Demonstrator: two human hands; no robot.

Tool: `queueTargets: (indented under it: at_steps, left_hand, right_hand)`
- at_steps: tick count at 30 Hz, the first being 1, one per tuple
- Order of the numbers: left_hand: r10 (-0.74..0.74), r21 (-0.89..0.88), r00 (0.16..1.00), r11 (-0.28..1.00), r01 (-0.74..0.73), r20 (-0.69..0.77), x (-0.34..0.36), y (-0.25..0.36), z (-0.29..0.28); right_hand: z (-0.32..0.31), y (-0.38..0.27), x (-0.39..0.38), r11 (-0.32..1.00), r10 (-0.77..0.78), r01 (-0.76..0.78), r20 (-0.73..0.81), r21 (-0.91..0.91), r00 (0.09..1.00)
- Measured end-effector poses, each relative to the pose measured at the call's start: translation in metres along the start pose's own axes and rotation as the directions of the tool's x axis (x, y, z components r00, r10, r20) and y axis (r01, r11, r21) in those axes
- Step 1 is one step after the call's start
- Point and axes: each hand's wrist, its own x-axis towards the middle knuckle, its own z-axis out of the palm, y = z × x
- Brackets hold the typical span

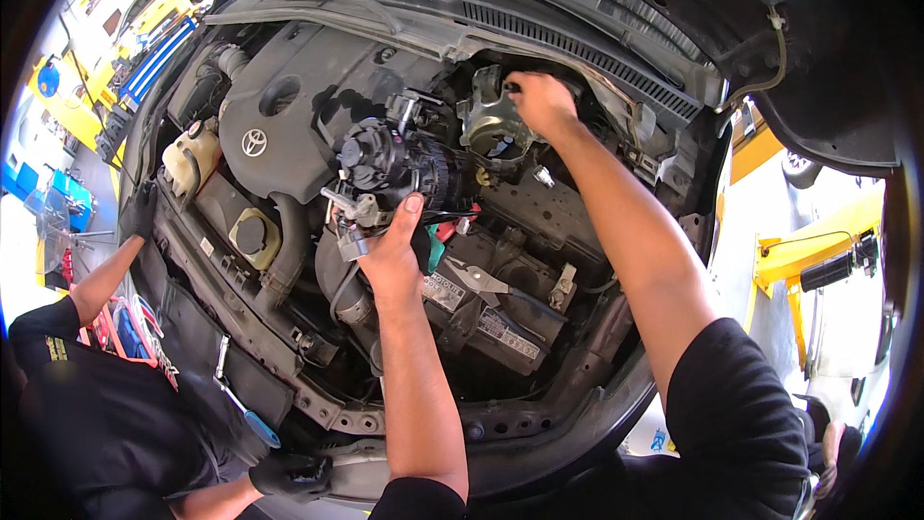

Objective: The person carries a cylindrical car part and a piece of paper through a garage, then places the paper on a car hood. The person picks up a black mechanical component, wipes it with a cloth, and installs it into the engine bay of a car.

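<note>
My left hand (393, 255) is wrapped round a dark, ribbed, round car part that looks like an alternator (390, 162), with its thumb on top. Metal fittings stick out of that part, and it is held up above the engine bay. Farther back and to the right, my right hand (546, 104) is closed, its fingertips at a small dark piece at the upper edge of a greyish-green metal housing (493, 120). What those fingers grip is partly hidden. Below the left hand, pliers (478, 278) lie across the battery (491, 323).
A black engine cover (289, 120) fills the left of the bay, beside a whitish reservoir (191, 159). A co-worker's gloved hands (289, 475) are at the front left, near a blue-handled ratchet (252, 419). The raised hood (818, 67) hangs overhead.
</note>
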Motion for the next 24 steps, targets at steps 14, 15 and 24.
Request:
queueTargets:
  at_steps: [14,15,24]
  left_hand:
    - [0.216,0.237,0.970,0.942,-0.236,0.108,0.026,-0.071,0.086]
    - [0.276,0.343,0.954,0.890,-0.300,0.119,0.033,-0.083,0.086]
    - [0.474,0.798,0.873,0.477,-0.368,0.119,0.032,-0.086,0.130]
  right_hand:
    - [0.003,0.032,-0.004,0.952,0.104,-0.066,-0.115,0.300,0.988]
    - [0.002,0.032,-0.003,0.951,0.115,-0.072,-0.126,0.302,0.985]
    - [0.001,0.045,-0.007,0.882,0.177,-0.087,-0.153,0.463,0.972]
